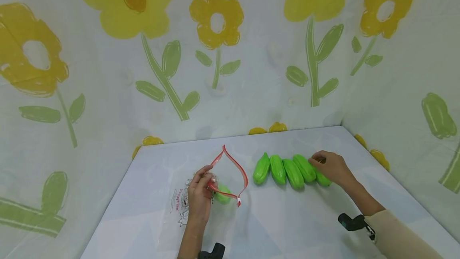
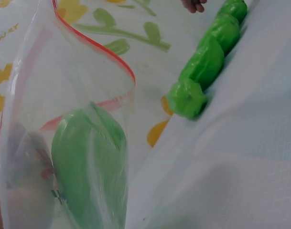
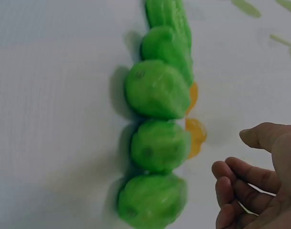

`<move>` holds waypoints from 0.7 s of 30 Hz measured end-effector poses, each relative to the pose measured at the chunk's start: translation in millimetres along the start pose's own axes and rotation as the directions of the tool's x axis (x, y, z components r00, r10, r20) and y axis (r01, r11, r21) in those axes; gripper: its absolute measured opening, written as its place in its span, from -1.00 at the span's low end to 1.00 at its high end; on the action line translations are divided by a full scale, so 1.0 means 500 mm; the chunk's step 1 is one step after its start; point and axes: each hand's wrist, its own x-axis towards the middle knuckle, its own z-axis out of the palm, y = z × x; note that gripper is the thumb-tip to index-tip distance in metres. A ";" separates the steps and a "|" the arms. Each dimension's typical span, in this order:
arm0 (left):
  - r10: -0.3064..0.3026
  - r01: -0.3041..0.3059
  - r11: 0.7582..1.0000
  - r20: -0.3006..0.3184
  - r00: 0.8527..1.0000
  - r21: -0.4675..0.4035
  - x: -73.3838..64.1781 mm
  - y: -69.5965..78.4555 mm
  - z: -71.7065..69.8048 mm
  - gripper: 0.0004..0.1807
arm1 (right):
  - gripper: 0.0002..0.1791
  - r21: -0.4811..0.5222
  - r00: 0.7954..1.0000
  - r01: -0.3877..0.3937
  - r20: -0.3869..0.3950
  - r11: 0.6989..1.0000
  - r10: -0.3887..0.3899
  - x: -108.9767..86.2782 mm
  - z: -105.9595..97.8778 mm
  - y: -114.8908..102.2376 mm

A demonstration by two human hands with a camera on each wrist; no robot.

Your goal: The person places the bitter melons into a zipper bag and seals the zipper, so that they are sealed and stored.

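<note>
A: At a white table (image 1: 287,219), a person's left hand (image 1: 199,195) grips a clear bag (image 1: 181,207) at its mouth, where a red strip (image 1: 246,176) bows out into a wide loop. Is anything inside?

B: One green fruit (image 1: 223,195), seen through the bag's clear side, just right of the left hand. Red lettering and black line drawings mark the bag's left part

A: And across the table?

B: Five more green fruits (image 1: 294,174) lie side by side in a slightly uneven row, right of the bag and well apart from it. The leftmost points its narrow tip to the far side; the rightmost is partly hidden by the right hand (image 1: 332,169) in the head view

A: Does that hand hold one?

B: It holds nothing. Its fingers are loosely bent, the thumb held away from them, and the right wrist view shows a gap between fingertips and row

A: The setting?

B: A white cloth (image 1: 251,71) printed with yellow flowers and green leaves rises beyond the table's far edge and along both sides. A beige sleeve (image 1: 399,233) covers the right forearm, a black device (image 1: 351,222) at its cuff
</note>
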 end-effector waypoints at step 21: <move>-0.001 0.001 1.000 -0.013 1.000 -0.001 0.001 -0.005 -0.003 -0.64 | -0.25 -0.121 0.990 -0.129 0.044 0.984 0.135 -0.004 0.005 0.101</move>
